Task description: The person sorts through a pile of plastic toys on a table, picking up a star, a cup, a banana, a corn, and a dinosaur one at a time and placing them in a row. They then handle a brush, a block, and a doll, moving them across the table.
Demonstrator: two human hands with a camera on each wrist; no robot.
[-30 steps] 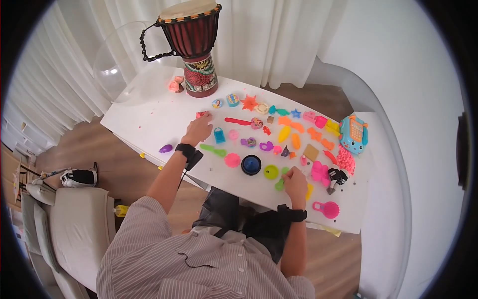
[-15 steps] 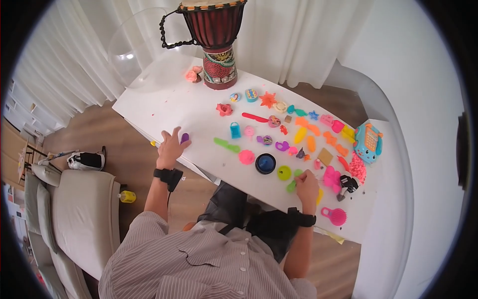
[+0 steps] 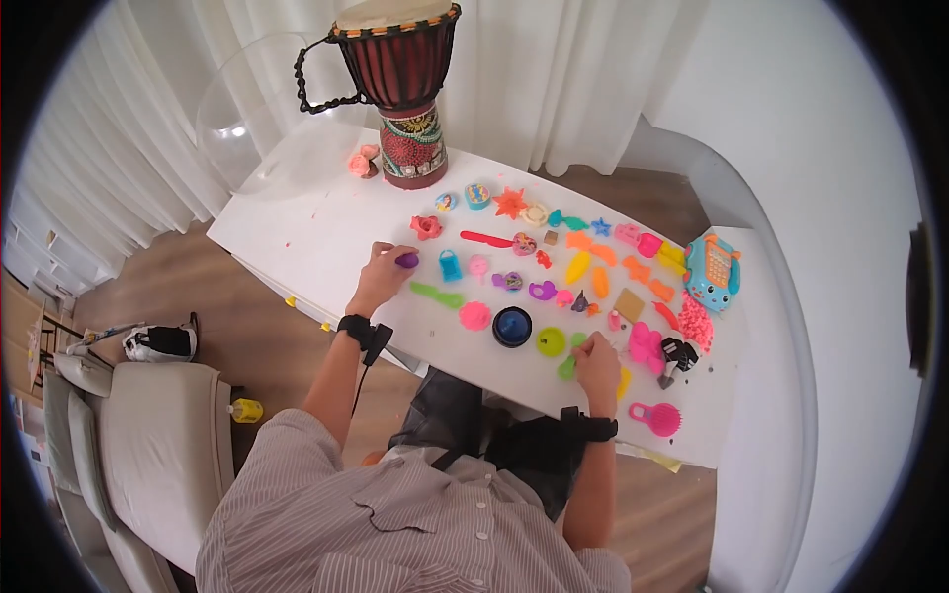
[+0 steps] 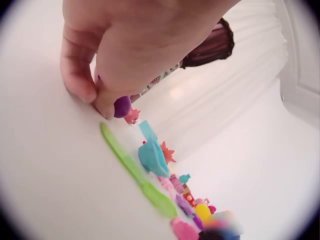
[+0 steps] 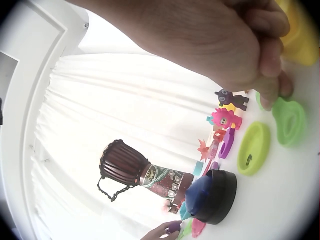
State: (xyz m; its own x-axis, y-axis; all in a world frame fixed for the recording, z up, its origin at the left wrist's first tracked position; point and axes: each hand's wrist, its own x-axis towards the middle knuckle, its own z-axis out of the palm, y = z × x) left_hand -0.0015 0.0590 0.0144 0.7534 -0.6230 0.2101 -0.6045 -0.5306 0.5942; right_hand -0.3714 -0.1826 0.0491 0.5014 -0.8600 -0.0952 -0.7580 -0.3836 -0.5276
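Note:
My left hand (image 3: 380, 279) is at the near left part of the table, its fingertips gripping a purple egg-shaped toy (image 3: 407, 260) low over the top. In the left wrist view the purple toy (image 4: 122, 106) shows past the fingers, partly hidden. A light-green plastic knife-like tool (image 3: 436, 296) and a blue toy bag shape (image 3: 451, 265) lie to its right. My right hand (image 3: 597, 367) has its fingers curled, with thumb and fingertip pinching the rounded green plastic piece (image 5: 290, 123). Beside that lies a yellow-green round dish (image 3: 551, 342).
A tall drum (image 3: 412, 148) stands at the back of the white table (image 3: 297, 232). Near the front edge is a black tub of blue material (image 3: 512, 327). A toy phone (image 3: 713, 271) and a pink brush (image 3: 656, 419) are at the right, with several small moulds between.
My left hand moves from the pink flower shape to the purple toy at the left, then carries that toy rightward to below the flower shape. The right hand stays at the green piece.

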